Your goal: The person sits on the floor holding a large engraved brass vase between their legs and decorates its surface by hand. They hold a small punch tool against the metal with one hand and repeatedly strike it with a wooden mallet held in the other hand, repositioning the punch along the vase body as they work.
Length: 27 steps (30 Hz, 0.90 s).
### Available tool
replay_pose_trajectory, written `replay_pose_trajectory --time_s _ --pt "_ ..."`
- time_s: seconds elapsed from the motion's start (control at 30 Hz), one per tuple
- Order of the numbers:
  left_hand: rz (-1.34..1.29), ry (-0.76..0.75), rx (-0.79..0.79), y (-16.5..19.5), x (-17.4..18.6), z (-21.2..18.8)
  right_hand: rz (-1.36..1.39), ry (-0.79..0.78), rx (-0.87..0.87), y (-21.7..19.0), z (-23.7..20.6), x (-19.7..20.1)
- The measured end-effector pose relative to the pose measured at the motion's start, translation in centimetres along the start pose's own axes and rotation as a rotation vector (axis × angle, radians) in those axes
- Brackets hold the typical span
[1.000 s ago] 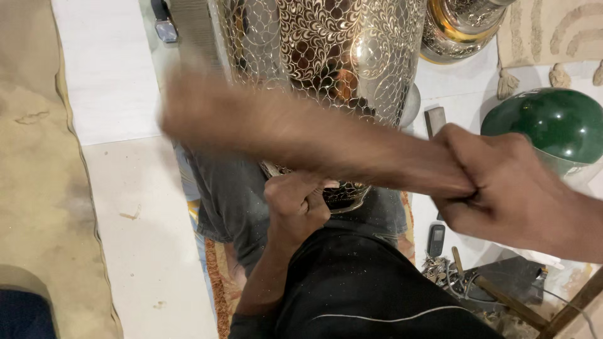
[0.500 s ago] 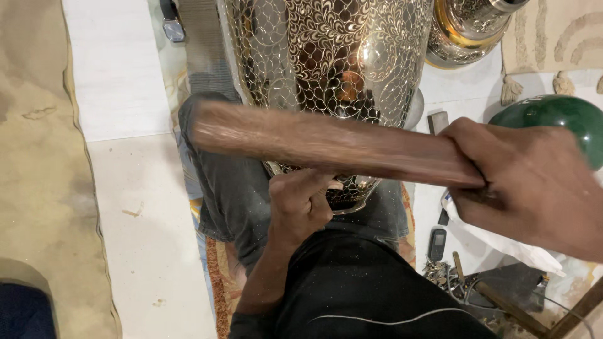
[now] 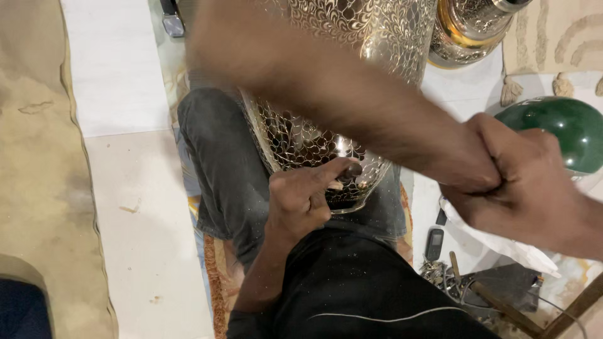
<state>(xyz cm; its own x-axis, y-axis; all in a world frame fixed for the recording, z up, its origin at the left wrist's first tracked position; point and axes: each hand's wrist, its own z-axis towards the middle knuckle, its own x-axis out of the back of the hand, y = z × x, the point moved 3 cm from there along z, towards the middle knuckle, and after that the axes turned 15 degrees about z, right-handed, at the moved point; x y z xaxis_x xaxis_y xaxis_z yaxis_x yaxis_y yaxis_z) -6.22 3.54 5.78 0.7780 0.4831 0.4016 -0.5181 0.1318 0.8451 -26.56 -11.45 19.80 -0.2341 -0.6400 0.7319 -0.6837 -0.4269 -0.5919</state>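
A large engraved metal vase (image 3: 370, 56) with a fine leaf pattern rests against my knee in grey trousers (image 3: 220, 157). My left hand (image 3: 308, 194) is closed on a small dark punch tool (image 3: 350, 171), its tip pressed to the vase's lower curve. My right hand (image 3: 521, 182) grips a wooden mallet (image 3: 333, 88), which stretches up and left across the vase, blurred by motion.
A green dome-shaped object (image 3: 562, 129) lies at the right. A brass vessel (image 3: 465, 34) stands at the top right. A small phone (image 3: 433, 243), scattered tools (image 3: 477, 285) and white cloth (image 3: 521, 251) lie at the lower right. White floor tiles (image 3: 125, 188) and a tan mat (image 3: 38, 176) are at left.
The mallet has swung: it lay nearly level across the vase half a second ago and now tilts up to the left, raised and blurred. My left hand stays on the punch.
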Motion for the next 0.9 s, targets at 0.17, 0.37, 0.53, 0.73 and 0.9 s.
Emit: replay_pose_trajectory --time_s 0.17,0.37,0.53,0.73,0.9 --pt "-0.055 0.077 -0.100 -0.1 0.2 -0.1 -0.283 -0.199 -0.045 2.1 -0.6 -0.9" --pt "-0.058 0.051 -0.098 -0.5 -0.1 -0.2 -0.243 -0.170 -0.035 2.7 -1.5 -0.7" --pt "-0.057 0.018 -0.082 -0.9 -0.3 -0.4 -0.143 -0.116 -0.037 1.4 -1.3 -1.2" --pt "-0.020 0.037 -0.090 -1.1 -0.3 -0.6 -0.085 -0.126 -0.014 0.8 -0.7 -1.8" --pt "-0.061 0.027 -0.116 -1.4 -0.4 -0.6 0.131 -0.101 0.081 1.2 -0.8 -1.7"
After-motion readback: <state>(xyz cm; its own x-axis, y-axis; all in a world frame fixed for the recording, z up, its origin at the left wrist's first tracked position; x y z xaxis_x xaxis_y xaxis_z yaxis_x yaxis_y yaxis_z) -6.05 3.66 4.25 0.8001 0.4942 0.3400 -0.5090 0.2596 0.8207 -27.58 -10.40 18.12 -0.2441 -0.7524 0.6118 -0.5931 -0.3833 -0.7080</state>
